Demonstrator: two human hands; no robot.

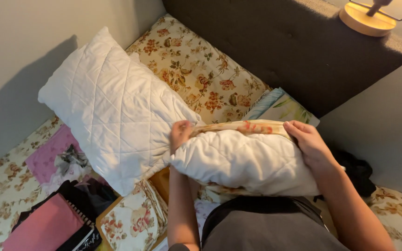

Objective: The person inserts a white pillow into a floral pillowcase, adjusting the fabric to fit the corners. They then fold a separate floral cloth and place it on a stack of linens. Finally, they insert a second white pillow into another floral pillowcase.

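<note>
Closest to the camera, a white quilted pillow [247, 162] lies crosswise against the person's dark grey top, between the two bare forearms. A floral pillowcase [243, 127], cream with red and orange flowers, is bunched along the pillow's far edge, covering only that upper rim while the rest of the pillow shows bare. The left hand [181, 135] is at the pillow's left end, fingers curled and pinching the edge of the pillowcase where it meets the pillow's corner. The right hand [309, 142] lies over the pillow's right end, fingers closed on the gathered fabric of the pillowcase there. Below and to the left, a folded floral cloth [133, 218] sits near the left elbow, and further left a pink notebook [47, 227] with a spiral binding lies on dark clothing. Just beyond the held pillow, a second white quilted pillow [112, 107] lies tilted on the bed, its lower corner touching the left end of the held one. It lies on a floral bedsheet [196, 69] that runs up to a dark grey upholstered headboard [284, 42]. At the far top right, a round wooden lamp base [366, 18] stands on the headboard's top.
</note>
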